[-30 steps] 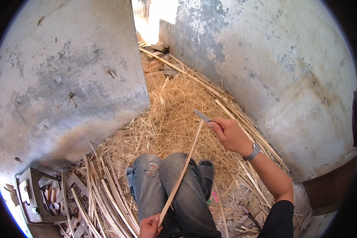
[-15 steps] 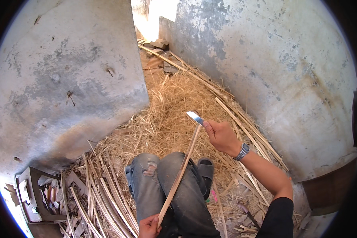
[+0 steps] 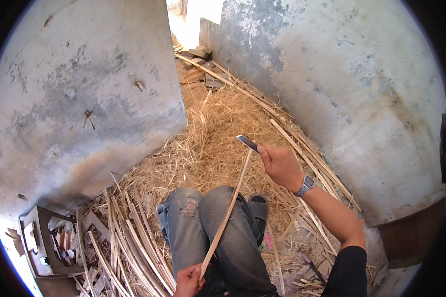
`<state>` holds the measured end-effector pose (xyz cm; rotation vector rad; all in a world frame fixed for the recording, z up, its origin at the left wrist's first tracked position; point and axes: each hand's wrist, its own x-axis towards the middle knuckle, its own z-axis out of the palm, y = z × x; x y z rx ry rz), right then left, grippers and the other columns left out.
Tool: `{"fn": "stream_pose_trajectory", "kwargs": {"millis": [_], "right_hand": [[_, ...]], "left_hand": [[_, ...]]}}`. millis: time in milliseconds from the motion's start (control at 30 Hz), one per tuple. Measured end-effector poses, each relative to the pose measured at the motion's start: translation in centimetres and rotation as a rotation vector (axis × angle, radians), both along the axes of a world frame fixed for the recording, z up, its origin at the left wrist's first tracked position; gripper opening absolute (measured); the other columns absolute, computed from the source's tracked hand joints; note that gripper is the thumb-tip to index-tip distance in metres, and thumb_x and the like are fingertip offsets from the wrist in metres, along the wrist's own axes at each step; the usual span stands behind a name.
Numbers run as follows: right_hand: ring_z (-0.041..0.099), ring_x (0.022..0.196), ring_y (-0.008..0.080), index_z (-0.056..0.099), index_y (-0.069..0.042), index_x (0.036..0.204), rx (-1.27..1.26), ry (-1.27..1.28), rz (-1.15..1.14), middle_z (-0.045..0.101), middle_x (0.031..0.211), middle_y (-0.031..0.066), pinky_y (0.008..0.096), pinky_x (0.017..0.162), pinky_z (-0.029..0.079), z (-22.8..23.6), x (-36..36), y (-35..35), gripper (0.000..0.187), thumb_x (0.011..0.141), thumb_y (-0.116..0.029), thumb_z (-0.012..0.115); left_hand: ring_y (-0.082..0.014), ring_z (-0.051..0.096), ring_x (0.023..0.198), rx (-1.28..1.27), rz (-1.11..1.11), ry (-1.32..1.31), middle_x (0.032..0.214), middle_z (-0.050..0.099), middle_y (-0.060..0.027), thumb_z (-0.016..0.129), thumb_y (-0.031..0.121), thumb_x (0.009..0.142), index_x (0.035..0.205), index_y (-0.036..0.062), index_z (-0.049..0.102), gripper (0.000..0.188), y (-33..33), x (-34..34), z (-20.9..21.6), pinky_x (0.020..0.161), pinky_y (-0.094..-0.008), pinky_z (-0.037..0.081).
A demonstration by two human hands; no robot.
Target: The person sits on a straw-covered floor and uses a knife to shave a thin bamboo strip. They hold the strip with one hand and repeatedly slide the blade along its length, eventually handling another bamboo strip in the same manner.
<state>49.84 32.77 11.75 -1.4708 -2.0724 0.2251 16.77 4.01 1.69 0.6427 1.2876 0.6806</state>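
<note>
A long, flat bamboo strip (image 3: 229,208) slants up across my right thigh. My left hand (image 3: 189,280) grips its lower end, close to my lap. Ahead of my knees, my right hand (image 3: 284,167) is closed round the handle of a knife (image 3: 248,143); the handle itself is hidden by the fingers. The short blade points up and to the left, and its base meets the strip's upper end. A metal watch (image 3: 306,185) sits on my right wrist.
Pale shavings (image 3: 223,123) cover the floor ahead. Long strips (image 3: 139,247) lie in a bundle left of my legs, others (image 3: 312,153) along the right wall (image 3: 357,99). A dark-handled tool (image 3: 312,267) lies at the lower right, a broken frame (image 3: 47,242) at the lower left.
My right hand and the knife have moved slightly right and up. The blade has turned and now looks darker. The bamboo strip stays in my left hand.
</note>
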Motion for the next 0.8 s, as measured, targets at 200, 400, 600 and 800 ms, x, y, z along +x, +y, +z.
{"fn": "stream_pose_trajectory", "kwargs": {"millis": [200, 400, 600, 800], "right_hand": [[0.054, 0.049, 0.0391, 0.058, -0.004, 0.08, 0.054, 0.009, 0.005, 0.053, 0.057, 0.0187, 0.0466, 0.048, 0.041, -0.9, 0.2, -0.7, 0.035, 0.106, -0.025, 0.052], [0.055, 0.049, 0.0386, 0.056, -0.004, 0.078, -0.031, 0.016, 0.055, 0.054, 0.056, 0.0184, 0.0462, 0.047, 0.042, -1.1, -0.2, -2.8, 0.036, 0.106, -0.027, 0.053], [0.055, 0.05, 0.0389, 0.056, -0.002, 0.077, -0.094, 0.077, 0.058, 0.055, 0.058, 0.0198, 0.0454, 0.048, 0.042, -1.1, -0.1, -3.1, 0.038, 0.106, -0.027, 0.052], [0.056, 0.051, 0.0383, 0.058, -0.001, 0.079, -0.1, 0.109, 0.082, 0.055, 0.059, 0.02, 0.0453, 0.05, 0.042, -1.5, -0.3, -3.3, 0.038, 0.106, -0.027, 0.052]], "left_hand": [[-0.0062, 0.041, 0.046, 0.122, 0.043, 0.094, 0.06, 0.051, 0.0037, 0.052, 0.038, 0.108, 0.125, 0.0076, 0.07, 0.039, -1.0, 0.5, -0.8, 0.042, -0.0234, 0.032], [-0.0067, 0.044, 0.047, 0.153, 0.074, 0.125, 0.06, 0.052, 0.0032, 0.052, 0.038, 0.108, 0.125, 0.0064, 0.07, 0.041, -1.2, 0.3, -0.7, 0.043, -0.0237, 0.034], [-0.0071, 0.044, 0.046, 0.112, 0.041, 0.132, 0.06, 0.053, 0.0024, 0.053, 0.039, 0.107, 0.125, 0.0059, 0.07, 0.042, -0.9, 0.4, -0.5, 0.042, -0.024, 0.034], [-0.0074, 0.042, 0.044, 0.091, 0.057, 0.108, 0.06, 0.054, 0.0018, 0.053, 0.039, 0.107, 0.127, 0.006, 0.069, 0.041, -0.8, 0.2, -0.6, 0.041, -0.024, 0.033]]}}
